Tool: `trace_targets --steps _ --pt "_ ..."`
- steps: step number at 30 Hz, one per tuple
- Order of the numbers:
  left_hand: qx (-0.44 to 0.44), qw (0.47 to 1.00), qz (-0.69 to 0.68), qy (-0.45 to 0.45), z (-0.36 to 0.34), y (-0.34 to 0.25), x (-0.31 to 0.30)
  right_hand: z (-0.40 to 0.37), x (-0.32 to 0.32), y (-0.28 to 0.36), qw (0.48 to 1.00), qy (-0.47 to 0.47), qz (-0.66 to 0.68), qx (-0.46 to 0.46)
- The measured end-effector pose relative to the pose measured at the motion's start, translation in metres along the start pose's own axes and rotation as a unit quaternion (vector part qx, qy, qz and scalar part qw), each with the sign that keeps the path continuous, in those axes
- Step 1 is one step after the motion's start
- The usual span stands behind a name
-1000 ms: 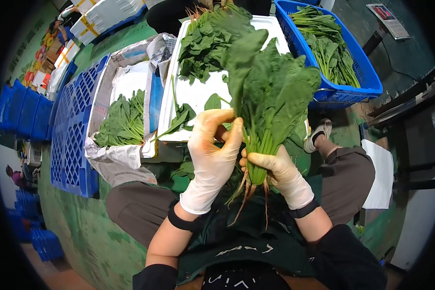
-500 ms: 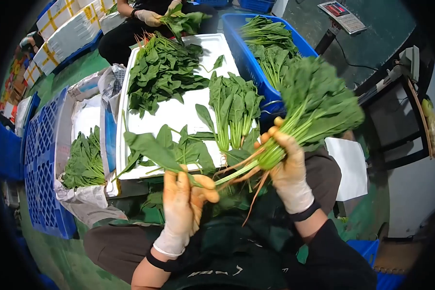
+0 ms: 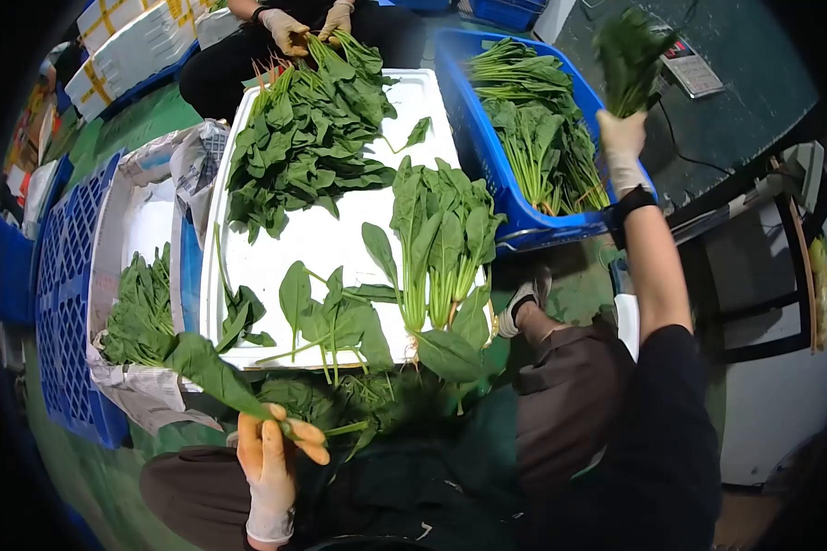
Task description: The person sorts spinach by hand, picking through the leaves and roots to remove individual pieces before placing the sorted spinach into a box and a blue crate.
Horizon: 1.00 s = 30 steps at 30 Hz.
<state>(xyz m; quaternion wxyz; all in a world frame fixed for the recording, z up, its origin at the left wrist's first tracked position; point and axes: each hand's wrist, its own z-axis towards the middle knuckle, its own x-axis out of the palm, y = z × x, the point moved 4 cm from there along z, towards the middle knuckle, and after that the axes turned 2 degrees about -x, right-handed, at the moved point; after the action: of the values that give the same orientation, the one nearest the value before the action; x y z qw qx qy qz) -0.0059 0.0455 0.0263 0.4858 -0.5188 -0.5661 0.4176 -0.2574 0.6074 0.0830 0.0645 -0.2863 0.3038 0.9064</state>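
Note:
My left hand, in a pale glove with stained fingertips, is closed on a single spinach leaf by its stem, low at the front. Out at the upper right, my right hand grips a bunch of spinach by its base, leaves up; the bunch is blurred and its roots are hidden. Between my hands lies a white foam tray. It carries a large spinach pile, a smaller group of spinach plants at the right and loose leaves near the front edge.
A blue basket of spinach bunches stands right of the tray, beside a scale. Left are a paper-lined box with spinach and a blue crate. Across the tray, a co-worker's gloved hands hold spinach.
My right hand has swung up and right with the spinach bunch, past the blue basket. My left hand has moved down and left, keeping the single leaf. The co-worker's spinach is lower, over the pile.

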Motion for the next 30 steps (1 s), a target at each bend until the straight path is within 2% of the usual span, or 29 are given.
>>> trace_targets --steps 1,2,3,4,5,7,9,10,11,12,13,15,17,19,21,23,24,27,30 --pt "0.000 1.000 -0.003 -0.005 -0.001 0.001 -0.001 -0.009 0.027 -0.024 0.999 0.036 0.017 -0.022" --pt "-0.007 1.000 -0.001 -0.020 -0.002 0.003 -0.004 -0.012 0.079 -0.084 0.992 0.119 -0.019 -0.036" --pt "-0.014 0.999 0.001 -0.036 -0.004 0.004 -0.007 -0.055 0.068 -0.067 0.919 0.359 -0.090 0.135" --pt "-0.020 0.999 0.012 -0.035 -0.004 0.005 -0.009 -0.062 0.100 -0.101 0.778 0.580 -0.241 -0.035" --pt "-0.019 0.999 0.014 -0.040 -0.003 0.003 -0.010 -0.084 0.083 -0.070 0.708 0.628 -0.322 -0.038" --pt "-0.043 0.997 0.058 -0.010 -0.004 0.002 -0.009 -0.086 0.084 -0.078 0.728 0.627 -0.278 -0.002" --pt "-0.069 0.996 0.059 0.000 -0.006 0.006 -0.004 -0.070 0.067 -0.067 0.813 0.501 -0.292 -0.055" --pt "-0.044 0.990 0.120 0.061 -0.004 0.006 -0.003 -0.060 0.058 -0.058 0.836 0.492 -0.223 -0.094" --pt "-0.002 0.956 0.264 0.124 -0.003 0.005 -0.002 -0.057 0.048 -0.048 0.853 0.485 -0.148 -0.125" --pt "0.104 0.896 0.390 0.184 -0.002 -0.001 0.004 -0.065 0.035 -0.035 0.876 0.455 -0.059 -0.152" --pt "0.151 0.891 0.374 0.208 -0.002 0.000 0.011 -0.068 0.021 -0.015 0.893 0.411 0.032 -0.178" --pt "0.164 0.863 0.388 0.279 -0.008 0.018 0.011 -0.110 -0.026 0.051 0.865 0.461 0.157 -0.124" --pt "0.095 0.825 0.431 0.352 -0.011 0.035 0.016 -0.164 -0.075 0.122 0.795 0.582 0.157 -0.068" --pt "0.093 0.821 0.460 0.326 -0.016 0.051 0.016 -0.217 -0.096 0.156 0.753 0.622 0.153 -0.149" --pt "0.095 0.815 0.487 0.298 -0.018 0.050 0.017 -0.259 -0.099 0.174 0.716 0.622 0.127 -0.290" --pt "0.090 0.815 0.477 0.316 -0.019 0.036 0.022 -0.288 -0.082 0.180 0.731 0.606 0.003 -0.314" --pt "0.068 0.799 0.486 0.347 -0.019 0.024 0.024 -0.299 -0.067 0.176 0.734 0.610 -0.036 -0.298" --pt "0.101 0.808 0.473 0.337 -0.017 0.003 0.023 -0.319 -0.041 0.179 0.736 0.602 -0.111 -0.289" --pt "0.078 0.861 0.409 0.293 -0.006 -0.006 0.020 -0.336 -0.028 0.181 0.710 0.627 -0.167 -0.273"
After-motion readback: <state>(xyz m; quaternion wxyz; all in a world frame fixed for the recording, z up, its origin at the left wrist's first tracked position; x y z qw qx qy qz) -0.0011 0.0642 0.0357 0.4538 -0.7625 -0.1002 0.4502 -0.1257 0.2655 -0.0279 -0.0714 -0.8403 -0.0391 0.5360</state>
